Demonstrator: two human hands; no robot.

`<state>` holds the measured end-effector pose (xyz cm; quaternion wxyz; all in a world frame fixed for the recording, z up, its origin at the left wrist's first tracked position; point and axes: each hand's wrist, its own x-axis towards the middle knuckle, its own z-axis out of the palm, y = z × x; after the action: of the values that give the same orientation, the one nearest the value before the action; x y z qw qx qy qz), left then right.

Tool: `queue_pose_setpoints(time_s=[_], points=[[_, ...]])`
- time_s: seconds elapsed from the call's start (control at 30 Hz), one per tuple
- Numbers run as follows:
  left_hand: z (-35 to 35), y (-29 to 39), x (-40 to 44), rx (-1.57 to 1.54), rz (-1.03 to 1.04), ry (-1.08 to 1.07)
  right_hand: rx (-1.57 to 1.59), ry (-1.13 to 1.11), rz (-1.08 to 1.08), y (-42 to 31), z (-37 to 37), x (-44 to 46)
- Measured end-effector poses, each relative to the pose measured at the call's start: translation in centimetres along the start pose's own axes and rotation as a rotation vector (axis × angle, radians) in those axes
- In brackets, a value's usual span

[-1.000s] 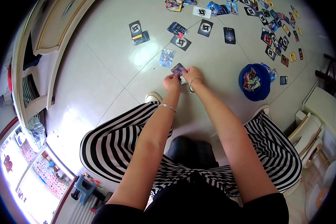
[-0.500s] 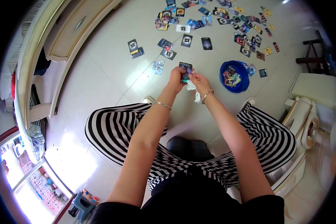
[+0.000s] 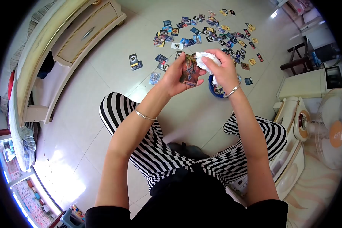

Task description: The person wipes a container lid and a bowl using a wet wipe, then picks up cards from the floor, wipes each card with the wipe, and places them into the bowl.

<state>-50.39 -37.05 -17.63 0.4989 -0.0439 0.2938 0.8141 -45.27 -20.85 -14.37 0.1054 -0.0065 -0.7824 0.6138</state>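
Observation:
My left hand [image 3: 173,79] grips a trading card [image 3: 190,70], its dark, reddish picture side facing up at me. Just to its right, my right hand [image 3: 227,72] is closed around a crumpled white tissue [image 3: 207,60], which is close to the card's upper right edge. Whether tissue and card touch, I cannot tell. Beneath my right hand sits a blue basin [image 3: 212,91] with cards in it, partly hidden by the hand. Past both hands, many picture cards lie scattered on the floor, among them a white-backed card [image 3: 177,46].
A cream drawer cabinet [image 3: 74,41] stands on the left. To the right are a white fan [image 3: 330,129], a pale box-like unit [image 3: 304,85] and a dark wooden stool [image 3: 298,60]. My striped legs [image 3: 254,133] are spread on either side of the tiled floor [image 3: 87,91].
Both hands have come up closer to the camera and spread apart a little. The tissue, which hung below the fingers, is now bunched in my right hand beside the card. My view has shifted.

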Motion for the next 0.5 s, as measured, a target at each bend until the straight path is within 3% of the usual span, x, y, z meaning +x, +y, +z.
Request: queue_pose_setpoints(time_s=[0.07,0.13,0.17,0.33,0.5], points=[[-0.4,-0.3,-0.4,-0.075,0.014,-0.07,-0.001,0.02,-0.043,-0.8,1.6,-0.2],[-0.2,-0.5,-0.8,-0.118,0.024,-0.114,-0.56,0.049,-0.334,-0.7,2.6,-1.0],[-0.1,-0.6,-0.9,-0.141,0.043,-0.116,-0.586,0.054,-0.431,-0.8,3.3,-2.1],[0.6,-0.5,-2.0,-0.209,0.072,-0.164,-0.493,-0.072,-0.39,-1.1,4.3,-5.3],[0.3,-0.9,-2.0,-0.215,0.051,-0.197,-0.635,0.105,-0.472,-1.2,3.7,-0.3]])
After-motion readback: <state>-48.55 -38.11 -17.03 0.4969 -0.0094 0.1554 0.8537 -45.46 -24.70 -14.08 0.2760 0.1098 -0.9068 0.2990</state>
